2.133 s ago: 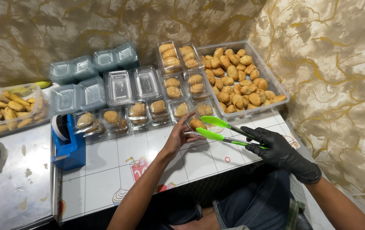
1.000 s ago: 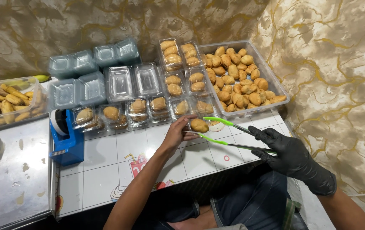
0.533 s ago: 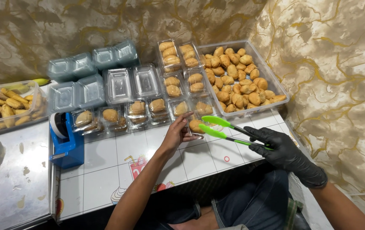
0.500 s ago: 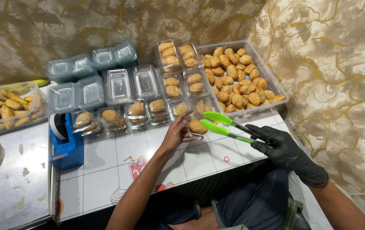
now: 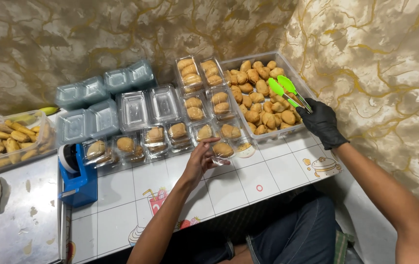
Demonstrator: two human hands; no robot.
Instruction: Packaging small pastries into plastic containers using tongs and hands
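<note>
Your right hand [image 5: 323,122]: black glove | your tongs [image 5: 287,92]: bright green | pastries [image 5: 261,105]: golden brown | tape dispenser [image 5: 76,173]: blue | worktop [image 5: 248,181]: white tile pattern with small coloured drink and pot drawings | wall [image 5: 97,34]: brown marbled with gold veins | empty boxes [image 5: 92,105]: clear, grey-blue tint

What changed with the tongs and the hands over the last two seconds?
The gloved right hand swung the green tongs away from the small open box, up over the big tray of pastries. A pastry now lies in that box. The left hand stayed at the box; the other boxes are unmoved.
</note>
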